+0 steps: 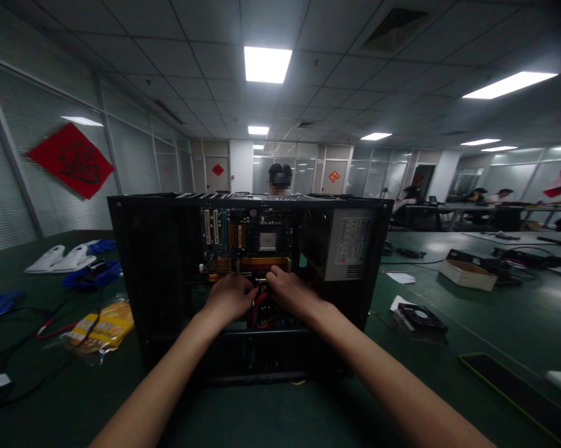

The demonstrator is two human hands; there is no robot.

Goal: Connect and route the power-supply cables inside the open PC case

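An open black computer case [249, 334] lies on its side-facing frame before me, its interior showing. Inside are the motherboard [243, 233], with a square silver processor [268, 241] and pale expansion slots [212, 226], and a power supply [350, 246] at the right. Both hands reach in at the motherboard's lower edge. My left hand [231, 297] has curled fingers, its thumb close to red and black cables [259, 305]. My right hand [289, 289] is closed beside it, fingertips by the memory slots [256, 264]. Whatever either hand's fingertips grip is hidden.
On the green table [280, 417], a yellow bag [105, 326], blue tray [91, 274] and white gloves [65, 257] lie left. A fan [420, 316], cardboard box [467, 274] and black mat [518, 392] are right. A person [280, 177] sits behind the case.
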